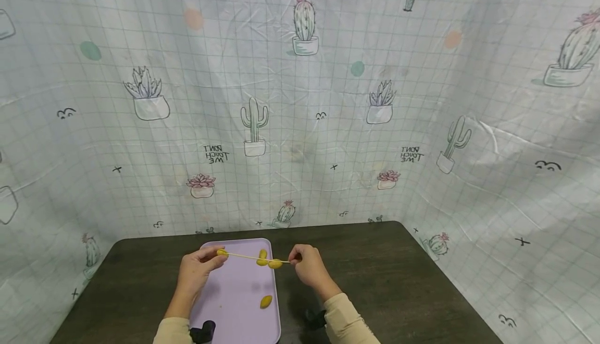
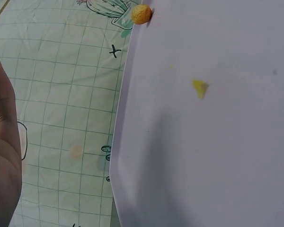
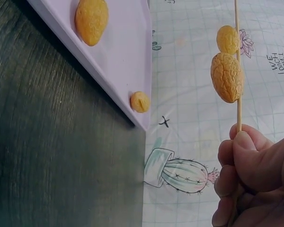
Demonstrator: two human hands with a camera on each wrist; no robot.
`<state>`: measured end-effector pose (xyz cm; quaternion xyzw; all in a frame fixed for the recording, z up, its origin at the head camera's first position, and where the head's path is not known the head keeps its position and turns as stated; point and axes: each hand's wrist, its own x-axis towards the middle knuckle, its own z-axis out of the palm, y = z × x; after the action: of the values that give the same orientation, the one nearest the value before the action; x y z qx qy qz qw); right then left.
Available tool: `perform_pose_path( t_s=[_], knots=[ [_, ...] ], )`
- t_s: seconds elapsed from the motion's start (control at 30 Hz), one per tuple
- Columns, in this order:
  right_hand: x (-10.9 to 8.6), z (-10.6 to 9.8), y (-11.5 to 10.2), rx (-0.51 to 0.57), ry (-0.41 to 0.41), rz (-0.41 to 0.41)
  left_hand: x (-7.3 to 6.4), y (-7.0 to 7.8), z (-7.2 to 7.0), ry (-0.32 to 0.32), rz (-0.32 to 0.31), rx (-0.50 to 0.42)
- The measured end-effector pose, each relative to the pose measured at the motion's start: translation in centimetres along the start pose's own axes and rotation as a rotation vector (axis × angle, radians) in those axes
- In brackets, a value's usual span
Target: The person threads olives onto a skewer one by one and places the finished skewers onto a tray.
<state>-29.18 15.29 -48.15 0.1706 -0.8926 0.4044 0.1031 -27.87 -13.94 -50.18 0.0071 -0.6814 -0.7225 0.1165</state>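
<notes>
A thin wooden skewer [image 1: 246, 257] spans the space between both hands above the tray. Two wrinkled yellow oval pieces, like small potatoes, sit on it: a larger one [image 3: 227, 78] near the right hand and a smaller one [image 3: 227, 39] beyond. My right hand [image 1: 309, 268] grips the skewer's near end between thumb and curled fingers. At the other end, my left hand [image 1: 197, 271] pinches another yellow piece [image 1: 222, 252] at the skewer's tip; whether the tip has entered it cannot be told. Only part of the left hand [image 2: 4, 137] shows in the left wrist view.
A lilac tray [image 1: 234, 292] lies on the dark wooden table [image 1: 375, 281]. Loose yellow pieces rest on it, one nearer [image 1: 265, 301] and one at the far right corner [image 3: 140, 101]. A yellow scrap [image 2: 200, 88] lies on the tray. A cactus-print curtain [image 1: 300, 125] hangs behind.
</notes>
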Motion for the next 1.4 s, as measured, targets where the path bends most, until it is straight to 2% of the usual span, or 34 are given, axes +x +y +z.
perform_pose_path(
  t_s=[0.4, 0.6, 0.83, 0.97, 1.4],
  knots=[
    [0.0, 0.7, -0.1, 0.015, 0.012, -0.021, -0.3, 0.3, 0.1, -0.012, -0.02, 0.035],
    [0.1, 1.0, -0.3, 0.022, 0.025, -0.07, -0.3, 0.5, 0.1, -0.025, -0.033, 0.046],
    [0.2, 1.1, -0.8, 0.041, 0.006, 0.003, -0.5, 0.3, 0.5, 0.007, -0.018, 0.072],
    [0.2, 1.2, -0.8, 0.032, 0.016, 0.004, -0.5, 0.2, 0.9, 0.009, -0.003, 0.092],
    [0.1, 1.3, -1.4, 0.0, 0.037, -0.001, -0.8, -0.2, 1.9, -0.02, 0.005, 0.075]
  ],
)
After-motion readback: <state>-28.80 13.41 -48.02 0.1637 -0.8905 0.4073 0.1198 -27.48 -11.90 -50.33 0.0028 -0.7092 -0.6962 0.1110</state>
